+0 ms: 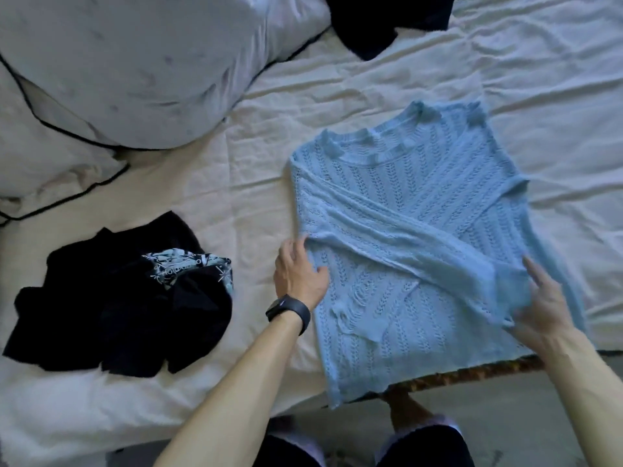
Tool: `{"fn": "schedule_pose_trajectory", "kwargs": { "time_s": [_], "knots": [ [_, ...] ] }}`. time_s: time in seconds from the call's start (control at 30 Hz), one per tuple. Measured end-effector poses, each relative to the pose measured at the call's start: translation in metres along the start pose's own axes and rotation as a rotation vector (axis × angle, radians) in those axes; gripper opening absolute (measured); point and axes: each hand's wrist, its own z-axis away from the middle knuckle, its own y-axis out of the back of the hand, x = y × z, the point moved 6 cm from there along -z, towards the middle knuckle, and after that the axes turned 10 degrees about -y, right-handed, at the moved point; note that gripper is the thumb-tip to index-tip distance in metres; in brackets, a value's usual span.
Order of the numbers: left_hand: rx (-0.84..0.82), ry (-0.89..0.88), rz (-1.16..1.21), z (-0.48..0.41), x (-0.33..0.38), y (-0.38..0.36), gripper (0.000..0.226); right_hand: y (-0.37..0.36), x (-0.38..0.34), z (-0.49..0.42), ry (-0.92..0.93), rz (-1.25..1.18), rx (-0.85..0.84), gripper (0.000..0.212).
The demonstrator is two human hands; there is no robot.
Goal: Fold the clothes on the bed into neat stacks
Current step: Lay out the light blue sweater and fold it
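Note:
A light blue knit sweater [414,237] lies flat on the white bed sheet [387,79], with both sleeves folded across its front. My left hand [298,274], a black watch on its wrist, pinches the sweater's left edge where a sleeve starts. Along the right side, my right hand [539,308] rests with straight fingers on the sleeve end. The sweater's hem hangs slightly over the bed's near edge.
A crumpled pile of dark clothes [121,305] with a patterned band lies at the left. Another dark garment [384,21] sits at the far top. A large white pillow [135,62] fills the upper left. The floor and my legs show below the bed edge.

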Motion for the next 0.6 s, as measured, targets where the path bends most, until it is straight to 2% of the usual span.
{"fn": "schedule_pose_trajectory", "kwargs": {
  "time_s": [0.03, 0.13, 0.17, 0.2, 0.27, 0.3, 0.33, 0.4, 0.47, 0.6],
  "knots": [
    [-0.021, 0.014, -0.066, -0.006, 0.004, -0.01, 0.072, 0.012, -0.004, -0.019, -0.005, 0.09, 0.015, 0.035],
    [-0.038, 0.076, -0.164, -0.02, 0.013, -0.025, 0.074, 0.037, -0.008, -0.063, 0.047, 0.498, 0.185, 0.081],
    [-0.016, 0.098, -0.174, -0.025, 0.014, -0.025, 0.072, 0.04, -0.01, -0.066, 0.102, 0.644, 0.25, 0.08],
    [0.018, 0.125, -0.179, -0.029, 0.014, -0.024, 0.07, 0.044, -0.013, -0.068, 0.153, 0.72, 0.308, 0.067],
    [0.091, 0.179, -0.189, -0.038, 0.013, -0.021, 0.063, 0.055, -0.02, -0.072, 0.25, 0.704, 0.356, 0.028],
    [0.116, 0.196, -0.199, -0.042, 0.012, -0.019, 0.059, 0.061, -0.026, -0.073, 0.302, 0.678, 0.355, 0.013],
    [0.13, 0.208, -0.207, -0.047, 0.011, -0.017, 0.053, 0.068, -0.034, -0.075, 0.359, 0.663, 0.361, 0.008],
    [0.142, 0.229, -0.218, -0.055, 0.007, -0.013, 0.036, 0.085, -0.048, -0.079, 0.411, 0.658, 0.389, 0.006],
    [0.155, 0.255, -0.236, -0.058, -0.001, -0.009, 0.025, 0.1, -0.052, -0.086, 0.381, 0.693, 0.424, 0.005],
    [0.153, 0.264, -0.204, -0.049, -0.014, -0.014, 0.026, 0.117, -0.05, -0.095, 0.255, 0.702, 0.557, 0.014]
  ]
}}
